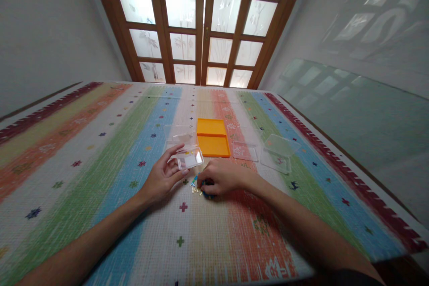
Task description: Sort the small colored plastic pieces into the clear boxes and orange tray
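My left hand (162,178) grips a small clear plastic box (189,159) by its left side, raised a little above the cloth. A few tiny yellow bits show through the box. To the right, my right hand (221,176) is lowered onto a small pile of tiny pieces (195,189), cream, blue and green. Its fingers are bent and drawn together, and they hide part of the pile. Darker blue pieces (208,187) show beneath that hand. Whether a piece is pinched between the fingertips cannot be made out.
An open orange case (213,145) lies just beyond my hands. Clear plastic boxes stand to its left (179,133) and right (275,159), with a shallow clear tray (245,151) nearer the case. A striped cloth (110,174) covers the table, and a wooden glazed door (203,35) is behind.
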A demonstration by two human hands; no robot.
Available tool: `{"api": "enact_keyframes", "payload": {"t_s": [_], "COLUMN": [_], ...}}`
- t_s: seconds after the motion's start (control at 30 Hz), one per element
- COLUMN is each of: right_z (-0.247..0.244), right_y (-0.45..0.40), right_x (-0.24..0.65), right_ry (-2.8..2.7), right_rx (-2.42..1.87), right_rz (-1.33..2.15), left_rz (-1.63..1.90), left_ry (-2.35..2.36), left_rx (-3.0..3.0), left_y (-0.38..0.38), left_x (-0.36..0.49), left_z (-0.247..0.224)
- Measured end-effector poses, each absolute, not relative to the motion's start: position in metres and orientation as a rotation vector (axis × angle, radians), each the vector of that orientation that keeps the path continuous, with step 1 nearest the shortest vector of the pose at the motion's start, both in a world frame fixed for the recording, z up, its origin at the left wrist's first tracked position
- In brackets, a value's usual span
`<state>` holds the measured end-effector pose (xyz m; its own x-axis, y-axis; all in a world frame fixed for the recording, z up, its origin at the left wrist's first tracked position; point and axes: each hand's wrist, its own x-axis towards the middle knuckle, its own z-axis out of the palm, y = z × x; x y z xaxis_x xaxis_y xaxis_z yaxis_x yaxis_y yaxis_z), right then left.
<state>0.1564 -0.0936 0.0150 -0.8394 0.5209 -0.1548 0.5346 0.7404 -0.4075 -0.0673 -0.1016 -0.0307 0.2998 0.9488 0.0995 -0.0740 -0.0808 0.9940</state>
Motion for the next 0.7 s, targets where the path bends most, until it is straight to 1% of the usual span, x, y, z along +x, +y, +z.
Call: {"api": "enact_keyframes", "payload": {"t_s": [0.17,0.47,0.7], "right_z": [0.0168,0.0164,0.017], "right_y": [-0.0939,-0.0975,-0.0962], "right_x": [0.157,0.1504,0.1516], "right_ry": [2.841,2.877,2.864], "right_rx": [0.975,0.912,0.911], "right_rz": [-0.64,-0.533,-0.522], "left_rz": [1.08,1.093,1.08], "left_ry": [0.872,0.881,0.907], "left_rx": [1.373,1.401,1.413], "left_y": [-0.1007,-0.1005,-0.1015], "left_x": [-0.0673,-0.0677,-0.0674], "left_z": [-0.0329,-0.0338,-0.0302]}}
